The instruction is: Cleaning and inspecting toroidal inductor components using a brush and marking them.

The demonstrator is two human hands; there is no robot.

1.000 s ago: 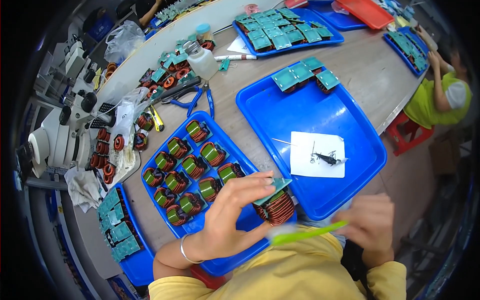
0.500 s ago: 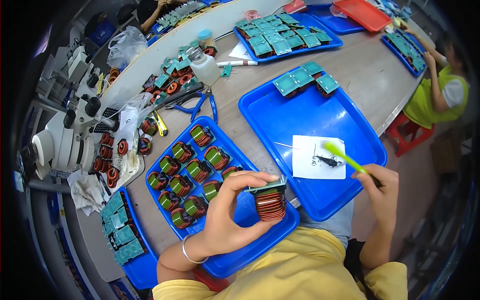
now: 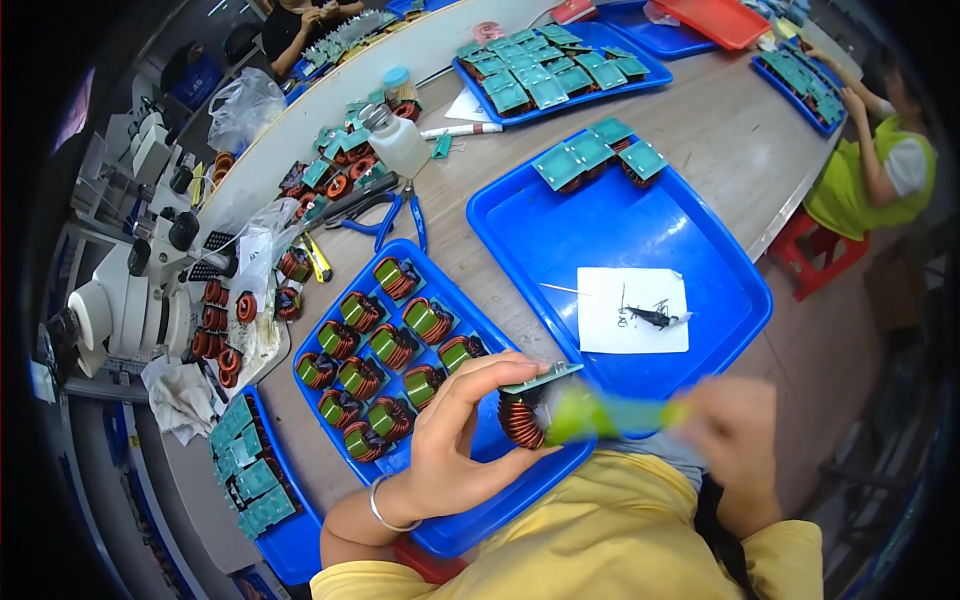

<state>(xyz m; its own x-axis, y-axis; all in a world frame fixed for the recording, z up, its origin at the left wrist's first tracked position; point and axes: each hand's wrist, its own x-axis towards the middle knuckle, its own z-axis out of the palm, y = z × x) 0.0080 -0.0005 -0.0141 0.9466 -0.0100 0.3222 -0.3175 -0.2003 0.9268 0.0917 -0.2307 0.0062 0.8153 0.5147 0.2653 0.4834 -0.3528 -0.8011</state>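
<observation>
At far left a microscope (image 3: 130,300) stands on the counter (image 3: 700,140). Next, a blue tray (image 3: 450,520) holds rows of copper coils (image 3: 395,350), kept within reach. The left hand (image 3: 450,440) lifts one coil assembly (image 3: 525,410) above that tray, fingers curled firmly around it, green board up, so its side faces the tool. The right hand (image 3: 735,435), blurred, closes on a green brush (image 3: 600,415) whose tip meets the coil. Beyond, a larger blue tray (image 3: 520,220) carries a white paper (image 3: 635,310).

Hands at the coil trays
Left hand (image 3: 455,455) grips a copper coil (image 3: 522,418); blurred right hand (image 3: 735,440) brings a green tool (image 3: 600,413) against it, above the blue tray's (image 3: 480,505) near edge.
</observation>
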